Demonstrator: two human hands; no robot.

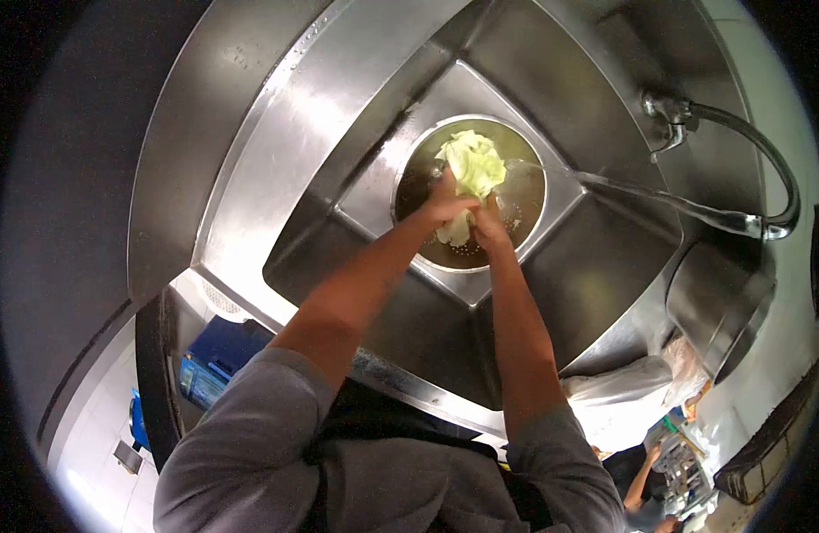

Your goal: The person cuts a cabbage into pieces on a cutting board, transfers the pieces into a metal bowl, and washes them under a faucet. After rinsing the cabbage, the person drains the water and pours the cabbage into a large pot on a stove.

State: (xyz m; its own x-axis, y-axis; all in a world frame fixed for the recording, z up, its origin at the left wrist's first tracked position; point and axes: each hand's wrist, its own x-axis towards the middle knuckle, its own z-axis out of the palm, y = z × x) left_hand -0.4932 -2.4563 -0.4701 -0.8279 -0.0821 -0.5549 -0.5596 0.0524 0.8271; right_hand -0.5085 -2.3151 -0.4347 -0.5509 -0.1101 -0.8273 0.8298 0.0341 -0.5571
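Note:
Pale green lettuce leaves point(476, 162) are bunched up over a round metal bowl point(413, 247) of water. My left hand point(446, 202) grips the leaves from the left and below. Close beside it, my right hand point(489, 224) holds their lower right side; its fingertips are partly hidden by the leaves. A paler piece of leaf point(455, 230) hangs below, between the hands. From the tap hose point(776, 224) at the right, a stream of water point(623, 185) runs across to the bowl near the leaves.
The bowl sits on the floor of a deep steel sink point(596, 293). A wall tap point(667, 111) is on the right, with a large metal pot point(720, 298) and a plastic bag point(618, 384) below. A blue crate point(202, 380) stands lower left. Another person's arm point(642, 480) shows at lower right.

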